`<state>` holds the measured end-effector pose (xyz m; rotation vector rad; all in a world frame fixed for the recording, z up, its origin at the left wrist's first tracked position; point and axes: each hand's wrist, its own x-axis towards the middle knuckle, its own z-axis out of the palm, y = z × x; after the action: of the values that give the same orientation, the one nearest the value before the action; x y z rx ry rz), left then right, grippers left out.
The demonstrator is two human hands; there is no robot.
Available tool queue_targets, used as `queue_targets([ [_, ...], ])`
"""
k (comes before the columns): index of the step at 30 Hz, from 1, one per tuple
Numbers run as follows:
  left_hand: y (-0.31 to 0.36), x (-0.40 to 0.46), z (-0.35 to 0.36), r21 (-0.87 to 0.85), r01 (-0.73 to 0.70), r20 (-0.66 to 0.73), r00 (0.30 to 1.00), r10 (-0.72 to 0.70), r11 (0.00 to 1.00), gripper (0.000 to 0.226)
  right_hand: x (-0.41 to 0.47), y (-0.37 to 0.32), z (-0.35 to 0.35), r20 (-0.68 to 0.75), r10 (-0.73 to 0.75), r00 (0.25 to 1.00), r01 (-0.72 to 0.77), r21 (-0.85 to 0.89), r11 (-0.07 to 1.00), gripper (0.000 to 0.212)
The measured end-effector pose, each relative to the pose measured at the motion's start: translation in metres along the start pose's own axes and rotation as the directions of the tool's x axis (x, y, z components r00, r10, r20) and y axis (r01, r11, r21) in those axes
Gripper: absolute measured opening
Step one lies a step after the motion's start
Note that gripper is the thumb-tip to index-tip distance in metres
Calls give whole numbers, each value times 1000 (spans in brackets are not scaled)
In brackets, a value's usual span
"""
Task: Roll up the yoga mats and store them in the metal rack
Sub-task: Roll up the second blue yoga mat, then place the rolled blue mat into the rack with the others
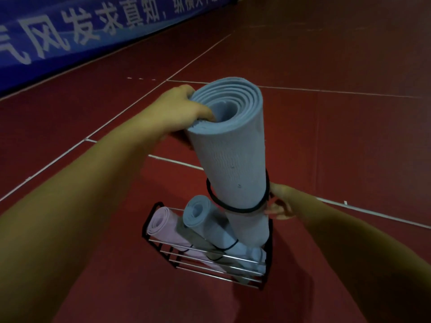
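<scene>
A rolled blue yoga mat (229,150) stands nearly upright with its lower end inside the metal rack (205,259). A black elastic band (235,207) circles it low down. My left hand (186,110) grips the mat's top rim, thumb inside the roll. My right hand (279,201) touches the mat's right side at the band; its fingers are partly hidden behind the mat. In the rack lean a smaller blue rolled mat (205,220), a pink rolled mat (168,229) and a grey one (198,241).
The rack stands on a dark red sports floor (338,148) with white lines. A blue banner (70,31) with white characters runs along the wall at the upper left.
</scene>
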<state>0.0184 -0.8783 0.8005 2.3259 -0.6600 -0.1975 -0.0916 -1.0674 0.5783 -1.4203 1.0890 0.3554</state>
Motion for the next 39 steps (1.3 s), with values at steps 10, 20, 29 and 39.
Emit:
queue_targets([
  [10, 27, -40, -84, 16, -21, -40, 999, 22, 1000, 4, -29, -21, 9, 230, -257, 939, 296, -156, 942, 25],
  [20, -113, -120, -58, 188, 174, 126, 972, -200, 967, 33, -26, 56, 144, 355, 18, 935, 146, -428, 892, 20],
  [29, -297, -191, 27, 244, 298, 287, 887, -363, 923, 44, 8, 99, 258, 280, -112, 953, 239, -476, 846, 24],
  [39, -433, -144, 126, 319, 414, 401, 756, -517, 853, 51, 120, 67, 322, 360, 31, 932, 104, -347, 932, 40],
])
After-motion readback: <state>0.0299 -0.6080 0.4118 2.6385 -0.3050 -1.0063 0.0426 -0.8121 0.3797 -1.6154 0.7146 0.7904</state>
